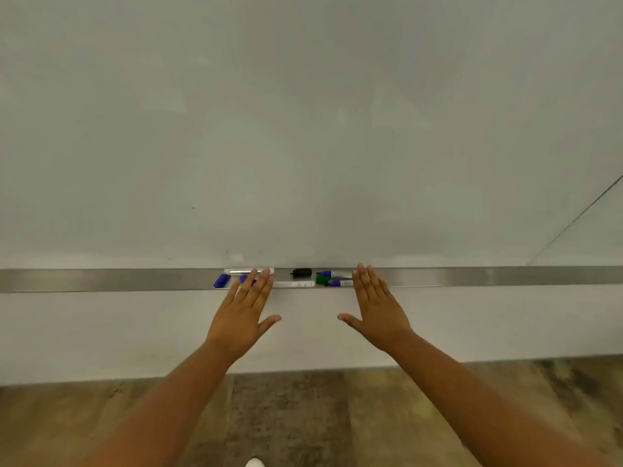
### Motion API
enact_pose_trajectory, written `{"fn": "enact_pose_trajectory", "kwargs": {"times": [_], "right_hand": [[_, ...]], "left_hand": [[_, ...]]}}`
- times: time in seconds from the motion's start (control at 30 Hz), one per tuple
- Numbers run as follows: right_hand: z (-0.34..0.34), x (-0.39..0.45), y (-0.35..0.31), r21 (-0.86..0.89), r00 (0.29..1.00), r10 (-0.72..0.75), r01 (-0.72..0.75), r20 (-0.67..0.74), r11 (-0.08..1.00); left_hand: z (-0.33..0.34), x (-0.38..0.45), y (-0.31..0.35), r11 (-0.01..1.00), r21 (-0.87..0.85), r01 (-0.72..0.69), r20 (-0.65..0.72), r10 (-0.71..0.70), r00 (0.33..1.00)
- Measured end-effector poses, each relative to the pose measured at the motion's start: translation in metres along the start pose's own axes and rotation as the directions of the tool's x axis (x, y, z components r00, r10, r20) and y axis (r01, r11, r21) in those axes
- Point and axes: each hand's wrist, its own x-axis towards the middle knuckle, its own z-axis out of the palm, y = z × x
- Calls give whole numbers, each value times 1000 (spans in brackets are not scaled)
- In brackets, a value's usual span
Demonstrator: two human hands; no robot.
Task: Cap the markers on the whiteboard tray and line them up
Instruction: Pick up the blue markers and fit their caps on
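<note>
A metal whiteboard tray (111, 280) runs across the view. On it lie a loose blue cap (221, 281), a white marker body (244, 271) at the back, another white marker body (293, 284) at the front, a small black piece (301, 272), a green cap (322, 280) and two blue-tipped markers (328, 274) (338, 283). My left hand (245, 315) is flat and open, its fingertips over the tray and partly hiding a blue piece (243, 279). My right hand (376, 306) is open too, fingertips at the tray just right of the blue-tipped markers. Neither hand holds anything.
The whiteboard (303, 129) fills the upper view, with a glass wall edge (573, 217) at the right. Below the tray is a pale wall strip, then a wood-pattern floor (290, 416). A white shoe tip (254, 462) shows at the bottom.
</note>
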Motion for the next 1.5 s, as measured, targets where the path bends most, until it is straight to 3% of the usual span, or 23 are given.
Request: {"fn": "enact_pose_trajectory", "kwargs": {"times": [0.23,0.37,0.8,0.9,0.97,1.07,1.27,1.37,1.5], "right_hand": [[32,5,5,46,992,56,-61,114,997],[44,7,11,79,986,93,-105,140,991],[64,14,-5,151,966,241,-253,96,956],[57,20,-11,177,950,311,-313,42,933],[46,27,-10,223,933,352,-329,-70,918],[29,43,1,251,932,311,-261,-185,932],[15,70,16,103,991,133,-135,21,985],[15,75,15,39,988,118,-122,100,992],[9,79,16,84,982,127,-139,142,987]], "left_hand": [[46,-7,-22,975,-13,222,55,-221,974],[54,-9,-36,974,-6,228,101,-227,969],[64,3,-16,940,-105,326,44,-323,945],[64,3,-19,941,-92,326,50,-323,945],[58,4,-19,942,-48,333,40,-331,943],[38,8,-23,947,-79,312,17,-312,950],[10,28,-52,952,-129,276,-18,-281,960],[7,39,-57,979,-78,186,-64,-191,979],[1,49,-62,993,-16,117,-81,-118,990]]}}
